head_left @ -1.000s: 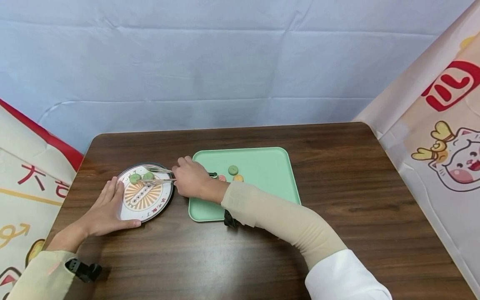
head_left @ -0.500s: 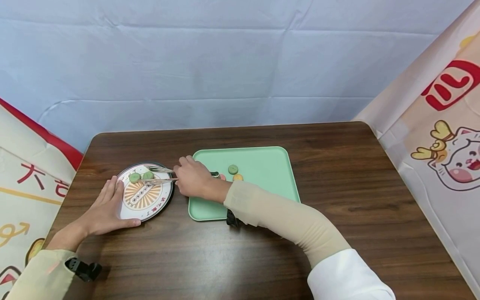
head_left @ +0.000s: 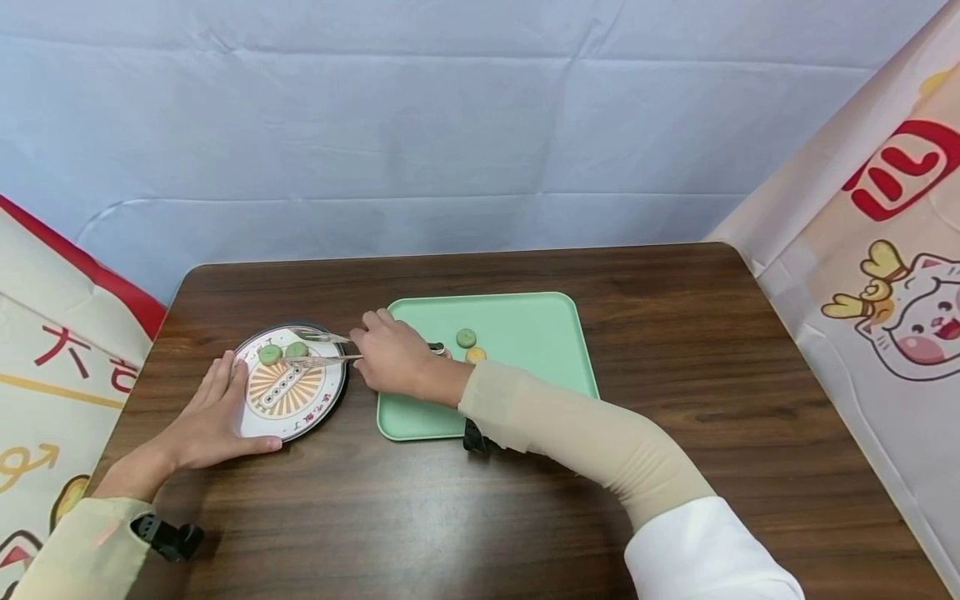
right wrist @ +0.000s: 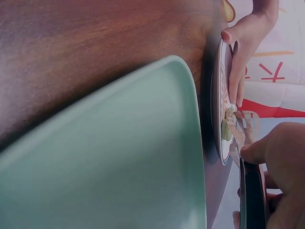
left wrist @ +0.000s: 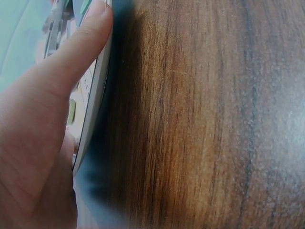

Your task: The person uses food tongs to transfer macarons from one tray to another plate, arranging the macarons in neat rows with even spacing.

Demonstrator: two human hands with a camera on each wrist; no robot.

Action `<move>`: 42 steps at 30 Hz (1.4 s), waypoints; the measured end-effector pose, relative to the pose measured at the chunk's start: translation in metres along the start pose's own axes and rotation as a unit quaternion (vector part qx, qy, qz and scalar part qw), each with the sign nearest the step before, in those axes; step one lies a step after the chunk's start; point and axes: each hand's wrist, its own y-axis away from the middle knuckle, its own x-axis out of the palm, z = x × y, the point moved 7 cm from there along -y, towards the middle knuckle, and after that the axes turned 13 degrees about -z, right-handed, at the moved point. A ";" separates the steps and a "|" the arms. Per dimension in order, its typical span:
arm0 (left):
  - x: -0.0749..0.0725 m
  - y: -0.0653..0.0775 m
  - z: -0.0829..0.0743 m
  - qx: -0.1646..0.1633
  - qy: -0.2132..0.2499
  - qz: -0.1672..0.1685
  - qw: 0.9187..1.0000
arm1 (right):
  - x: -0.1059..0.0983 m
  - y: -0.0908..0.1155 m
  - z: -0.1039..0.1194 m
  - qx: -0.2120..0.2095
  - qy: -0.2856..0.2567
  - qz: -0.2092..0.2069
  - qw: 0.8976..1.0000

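Observation:
My left hand (head_left: 206,421) lies along the left rim of a round white plate (head_left: 315,414), fingers straight, thumb at the front rim. Two green macarons, a left one (head_left: 270,355) and a right one (head_left: 297,350), sit side by side on the plate's far part. My right hand (head_left: 396,354) grips metal tongs (head_left: 337,360) with a dark handle (right wrist: 252,195), over the tray's left edge. The tongs' arms stand apart above the plate, one beyond the right macaron and one in front of it. In the left wrist view my thumb (left wrist: 88,40) overlaps the plate's rim.
A light green tray (head_left: 525,333) lies right of the plate on the brown wooden table (head_left: 660,350). On it are a green macaron (head_left: 466,338) and a yellow macaron (head_left: 476,355). My right forearm (head_left: 570,425) crosses the tray's front part.
My right hand has drifted slightly right, drawing the tongs a little back from the green macarons. Those macarons, the plate and my left hand keep their places.

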 end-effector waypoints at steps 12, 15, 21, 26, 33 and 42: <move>0.000 0.000 0.000 -0.001 0.001 0.002 1.000 | -0.012 0.007 -0.006 0.003 -0.024 -0.016 1.000; 0.000 0.000 0.000 -0.001 0.002 0.002 1.000 | -0.014 0.008 -0.007 0.003 -0.023 -0.022 0.999; 0.000 0.000 0.000 -0.001 0.002 0.002 1.000 | -0.019 0.010 -0.010 0.002 -0.026 -0.028 0.999; 0.000 0.000 0.001 0.000 0.001 0.001 1.000 | -0.023 0.011 -0.012 0.005 -0.029 -0.031 0.999; 0.000 0.000 0.001 -0.002 0.001 0.002 1.000 | -0.028 0.017 -0.016 0.009 -0.041 -0.032 0.999; 0.000 0.000 0.001 -0.003 0.003 0.003 1.000 | -0.033 0.025 -0.024 0.014 -0.062 -0.043 0.997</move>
